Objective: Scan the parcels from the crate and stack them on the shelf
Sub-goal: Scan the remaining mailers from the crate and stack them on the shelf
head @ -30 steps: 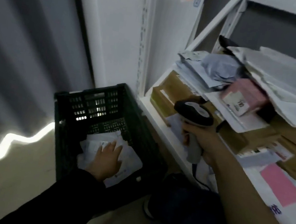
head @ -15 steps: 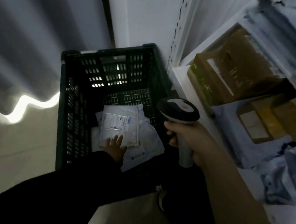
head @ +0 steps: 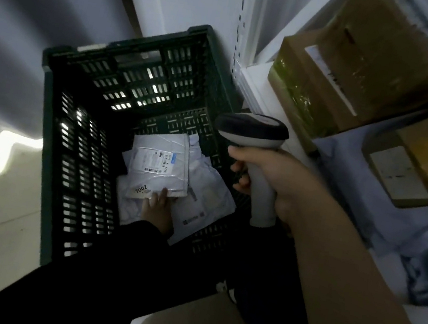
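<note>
Left hand (head: 158, 210) on parcel (head: 159, 159) in crate (head: 83, 169)

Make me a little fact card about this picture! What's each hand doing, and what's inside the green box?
left hand: down in the crate, pinching the near edge of the top parcel
right hand: gripping the scanner by its handle, held up between crate and shelf
crate: dark green, on the floor beside the shelf
top parcel: white mailer, barcode label facing up
underneath: more white parcels
shelf: brown boxes on it
</note>
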